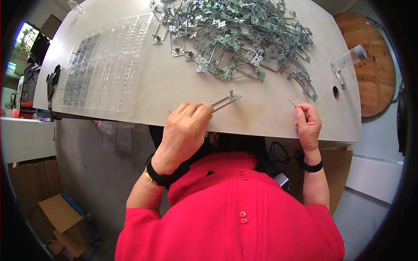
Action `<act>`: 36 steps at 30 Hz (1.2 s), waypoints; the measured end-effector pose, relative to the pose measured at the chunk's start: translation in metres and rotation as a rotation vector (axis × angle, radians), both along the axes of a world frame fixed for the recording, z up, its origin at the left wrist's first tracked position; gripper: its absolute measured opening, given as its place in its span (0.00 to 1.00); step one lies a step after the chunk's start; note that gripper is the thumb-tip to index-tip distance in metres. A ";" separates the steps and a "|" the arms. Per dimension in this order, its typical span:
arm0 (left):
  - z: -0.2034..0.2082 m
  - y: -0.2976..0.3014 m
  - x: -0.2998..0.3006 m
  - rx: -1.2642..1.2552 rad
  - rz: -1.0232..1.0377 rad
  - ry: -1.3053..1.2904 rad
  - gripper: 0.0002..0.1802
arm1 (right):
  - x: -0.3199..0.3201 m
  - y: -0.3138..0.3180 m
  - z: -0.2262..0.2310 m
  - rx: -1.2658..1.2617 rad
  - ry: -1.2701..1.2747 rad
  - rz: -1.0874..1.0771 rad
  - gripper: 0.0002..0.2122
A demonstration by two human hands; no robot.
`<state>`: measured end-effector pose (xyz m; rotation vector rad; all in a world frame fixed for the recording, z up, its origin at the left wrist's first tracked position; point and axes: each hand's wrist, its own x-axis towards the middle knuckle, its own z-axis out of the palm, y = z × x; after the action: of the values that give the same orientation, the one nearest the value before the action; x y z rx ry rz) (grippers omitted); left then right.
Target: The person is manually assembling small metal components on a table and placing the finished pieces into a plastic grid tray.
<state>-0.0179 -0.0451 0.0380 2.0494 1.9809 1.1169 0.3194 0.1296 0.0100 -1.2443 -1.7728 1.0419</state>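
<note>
My left hand [185, 130] is closed around one end of a metal bracket piece [223, 103], with two thin parallel rods and a small plate fitting at its far end. That piece is held just over the near part of the table. To the right, my right hand [308, 124] pinches a thin metal pin [292, 103] between thumb and fingertips, its tip pointing up and left, apart from the bracket piece. Beyond both hands lies a large heap of similar metal bracket pieces [235, 37], tangled together.
Clear plastic trays [117, 69] lie at the table's left, metal parts filling their left side. A clear bottle with a grey cap [348, 58] lies at the right, near a round hole [335, 92] in the table [156, 87]. Cardboard boxes [65, 217] stand on the floor lower left.
</note>
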 end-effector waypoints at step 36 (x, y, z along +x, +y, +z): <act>-0.036 0.027 -0.005 0.197 0.106 -0.184 0.12 | -0.116 -0.043 0.053 0.300 -0.240 0.257 0.05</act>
<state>-0.0225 -0.0181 0.0023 1.8630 1.9791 1.5180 0.2033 0.0871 0.0632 -1.0059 -2.2263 0.7469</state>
